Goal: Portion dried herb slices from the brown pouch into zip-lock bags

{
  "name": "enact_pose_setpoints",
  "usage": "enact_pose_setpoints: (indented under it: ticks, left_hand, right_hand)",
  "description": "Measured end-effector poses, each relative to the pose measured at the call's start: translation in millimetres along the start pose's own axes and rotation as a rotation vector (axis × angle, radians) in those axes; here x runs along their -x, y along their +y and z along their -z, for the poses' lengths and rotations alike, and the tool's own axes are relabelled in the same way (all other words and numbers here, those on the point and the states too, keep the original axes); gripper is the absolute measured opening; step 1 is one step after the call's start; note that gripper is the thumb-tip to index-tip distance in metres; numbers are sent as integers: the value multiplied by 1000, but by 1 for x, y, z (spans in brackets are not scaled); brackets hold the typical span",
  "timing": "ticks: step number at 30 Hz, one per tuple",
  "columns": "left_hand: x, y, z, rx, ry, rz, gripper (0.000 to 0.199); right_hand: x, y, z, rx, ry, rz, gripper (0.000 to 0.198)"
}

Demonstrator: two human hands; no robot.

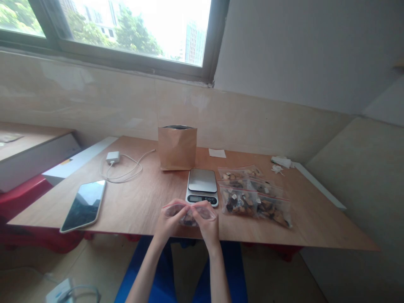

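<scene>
Both my hands grip the rim of a clear zip-top bag [188, 219] at the table's front edge. My left hand [168, 222] pinches its red-striped top on one side, and my right hand [205, 223] pinches it on the other, thumbs close together at the middle. Some dark and pale pieces show inside the bag, too small to name. Just behind the bag lies a digital kitchen scale [202, 181] with a bare steel plate. To the right, several filled zip-top bags [240, 203] of dried brown and dark pieces lie in rows.
An open brown paper pouch [177, 149] stands behind the scale. On the left are a tablet [85, 204] and a white charger [112, 157] with its cable. A paper slip [217, 153] and crumpled white scraps [282, 162] lie toward the wall on the wooden table [318, 210].
</scene>
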State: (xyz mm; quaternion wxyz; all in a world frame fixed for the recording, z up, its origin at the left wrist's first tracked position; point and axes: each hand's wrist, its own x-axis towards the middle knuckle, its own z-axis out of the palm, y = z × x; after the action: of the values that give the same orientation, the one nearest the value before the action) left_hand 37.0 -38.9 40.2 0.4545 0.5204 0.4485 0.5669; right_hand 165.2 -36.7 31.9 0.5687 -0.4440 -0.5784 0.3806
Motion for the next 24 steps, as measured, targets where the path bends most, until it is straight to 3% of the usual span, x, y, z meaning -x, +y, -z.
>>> enact_pose_setpoints:
  ticks: [8,14,19,24]
  left_hand:
    - [8,4,-8,15,120,-9,20]
    - [7,3,-7,60,143,12,21]
    - [5,3,-11,73,153,24,22]
    - [3,3,-14,126,153,86,28]
  right_hand:
    - [4,0,-10,-21,113,-37,13]
    - [1,-3,-8,61,72,54,16]
    - [4,2,-15,-30,237,-35,21]
    - [4,6,-22,-141,262,-111,27]
